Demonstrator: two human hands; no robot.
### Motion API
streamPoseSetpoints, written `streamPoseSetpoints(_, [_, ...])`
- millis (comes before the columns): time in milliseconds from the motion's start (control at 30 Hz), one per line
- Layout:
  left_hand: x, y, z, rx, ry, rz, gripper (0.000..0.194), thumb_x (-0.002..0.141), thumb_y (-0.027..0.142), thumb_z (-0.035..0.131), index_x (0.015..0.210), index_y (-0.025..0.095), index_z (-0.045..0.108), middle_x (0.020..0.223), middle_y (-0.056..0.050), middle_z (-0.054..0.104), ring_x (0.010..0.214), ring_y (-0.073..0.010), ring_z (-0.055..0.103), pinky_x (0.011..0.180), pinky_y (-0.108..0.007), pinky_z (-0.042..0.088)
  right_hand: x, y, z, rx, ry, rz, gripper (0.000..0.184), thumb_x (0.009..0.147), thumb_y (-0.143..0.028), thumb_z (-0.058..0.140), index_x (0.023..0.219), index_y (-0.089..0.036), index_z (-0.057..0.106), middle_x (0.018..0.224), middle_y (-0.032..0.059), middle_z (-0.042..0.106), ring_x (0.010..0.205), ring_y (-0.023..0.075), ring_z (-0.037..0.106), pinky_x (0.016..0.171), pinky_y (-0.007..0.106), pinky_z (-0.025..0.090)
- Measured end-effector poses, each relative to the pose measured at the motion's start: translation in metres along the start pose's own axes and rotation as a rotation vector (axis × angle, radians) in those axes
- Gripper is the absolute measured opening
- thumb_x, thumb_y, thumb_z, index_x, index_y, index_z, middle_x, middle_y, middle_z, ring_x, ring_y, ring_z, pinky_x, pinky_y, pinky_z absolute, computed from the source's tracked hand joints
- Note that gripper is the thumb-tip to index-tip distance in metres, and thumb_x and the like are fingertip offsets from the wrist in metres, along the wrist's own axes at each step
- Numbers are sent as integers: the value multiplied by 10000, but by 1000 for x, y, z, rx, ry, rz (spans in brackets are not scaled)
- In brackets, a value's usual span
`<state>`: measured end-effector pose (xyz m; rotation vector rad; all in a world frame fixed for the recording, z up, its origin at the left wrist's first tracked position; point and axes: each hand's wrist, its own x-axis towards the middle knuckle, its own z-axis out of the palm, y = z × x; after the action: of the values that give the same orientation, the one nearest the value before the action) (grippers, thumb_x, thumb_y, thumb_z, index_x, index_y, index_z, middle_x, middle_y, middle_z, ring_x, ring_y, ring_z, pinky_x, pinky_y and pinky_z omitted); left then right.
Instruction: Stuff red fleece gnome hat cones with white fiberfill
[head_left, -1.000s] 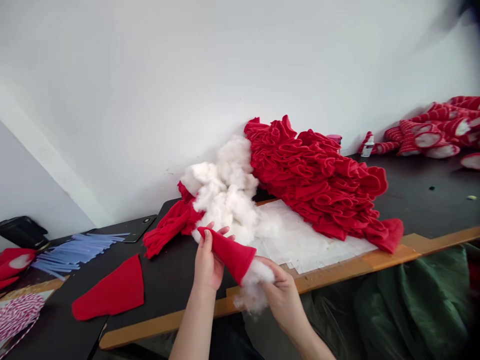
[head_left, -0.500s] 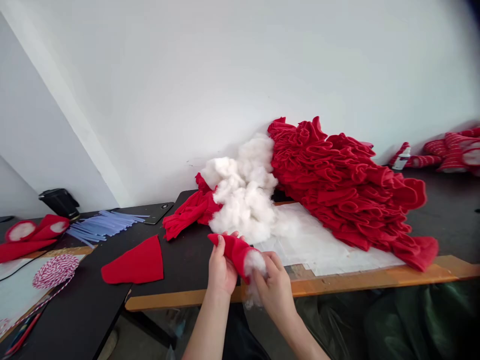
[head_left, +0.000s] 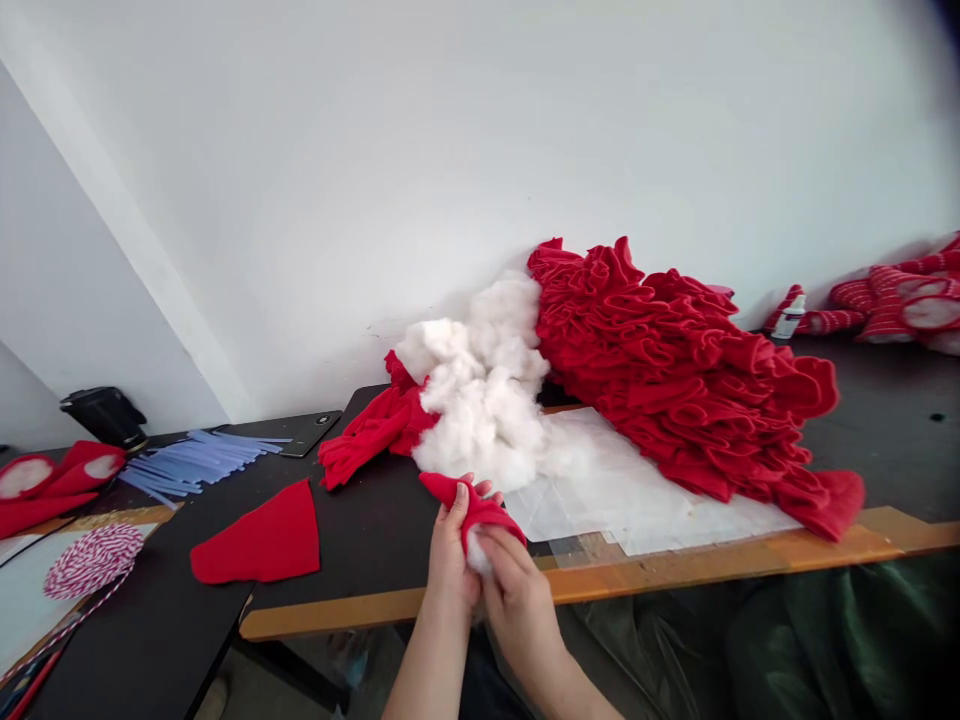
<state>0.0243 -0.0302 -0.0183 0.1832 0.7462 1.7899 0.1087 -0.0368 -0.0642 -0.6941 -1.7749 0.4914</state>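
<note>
A small red fabric cone is gripped in my left hand, its pointed tip aimed away to the left. At its wide opening, a tuft of white stuffing shows. The fingers of my right hand are closed on that stuffing, pressed against the opening; their tips are partly hidden. Just beyond my hands lies a heap of white fibre stuffing. A flat red fabric piece rests on the black table to the left.
A big pile of red fabric pieces stands on white sheeting. Left are a smaller red stack, blue strips, a phone, red-white cord and stuffed red cones. A small bottle stands far right.
My right hand has moved left and closer to the cone, pushing the stuffing in at the opening. Less loose stuffing hangs out now. The view has shifted slightly.
</note>
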Motion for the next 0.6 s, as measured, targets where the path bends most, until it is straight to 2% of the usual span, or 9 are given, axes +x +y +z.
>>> streamPoseSetpoints(67, [-3, 3, -2, 65, -15, -1, 436, 729, 220, 700, 1132, 197, 537, 1038, -104, 666, 909, -247, 667, 818, -385, 529, -9, 12, 3, -121, -68, -212, 433, 816, -41, 387, 1180, -163, 590, 1152, 136, 622, 1087, 242, 584, 919, 390, 521])
streamPoseSetpoints(133, [-6, 8, -3, 139, -35, 11, 571, 705, 173, 715, 1223, 228, 481, 1156, -119, 626, 945, -257, 655, 834, -402, 522, -10, 21, 2, -207, -144, -354, 502, 816, -4, 357, 1274, -146, 506, 1183, 152, 603, 1146, 259, 546, 934, 427, 514])
streamPoseSetpoints(233, [-13, 15, -1, 231, -75, 5, 684, 685, 132, 722, 1283, 275, 425, 1277, -113, 556, 957, -247, 648, 866, -408, 508, 2, 25, -7, -246, -273, -466, 496, 824, 9, 344, 1292, -89, 471, 1187, 184, 590, 1204, 292, 489, 977, 492, 464])
streamPoseSetpoints(300, [-16, 20, 3, 280, -100, -26, 704, 679, 123, 724, 1289, 280, 410, 1269, -111, 558, 938, -236, 651, 883, -408, 497, 13, 22, -14, -208, -352, -492, 465, 836, 0, 346, 1274, -68, 485, 1191, 199, 583, 1223, 302, 466, 1001, 511, 428])
streamPoseSetpoints(400, [-18, 22, 8, 320, -142, -47, 717, 669, 156, 739, 1287, 261, 391, 1124, -106, 613, 898, -229, 654, 879, -407, 487, 21, 17, -19, -95, -333, -409, 463, 853, -36, 356, 1295, -105, 475, 1226, 183, 563, 1193, 282, 496, 993, 477, 443])
streamPoseSetpoints(467, [-17, 18, 8, 369, -123, 90, 790, 634, 169, 767, 1296, 284, 353, 1099, -83, 591, 928, -222, 637, 881, -387, 477, 21, 16, -16, -18, -258, -271, 456, 863, -65, 359, 1294, -148, 481, 1199, 151, 579, 1130, 259, 546, 954, 431, 485])
streamPoseSetpoints(533, [-16, 8, 5, 460, -26, 287, 885, 574, 165, 801, 1301, 316, 319, 1171, -74, 520, 992, -220, 600, 890, -364, 462, 19, 18, -7, 24, -201, -155, 422, 867, -91, 366, 1260, -160, 506, 1128, 131, 605, 1049, 241, 587, 901, 399, 522])
streamPoseSetpoints(600, [-13, -2, -3, 567, 131, 417, 903, 529, 186, 823, 1280, 311, 336, 1214, -81, 450, 1010, -226, 570, 878, -363, 454, 16, 23, 4, 35, -188, -106, 378, 857, -95, 380, 1193, -145, 547, 1042, 127, 623, 953, 227, 615, 838, 377, 551])
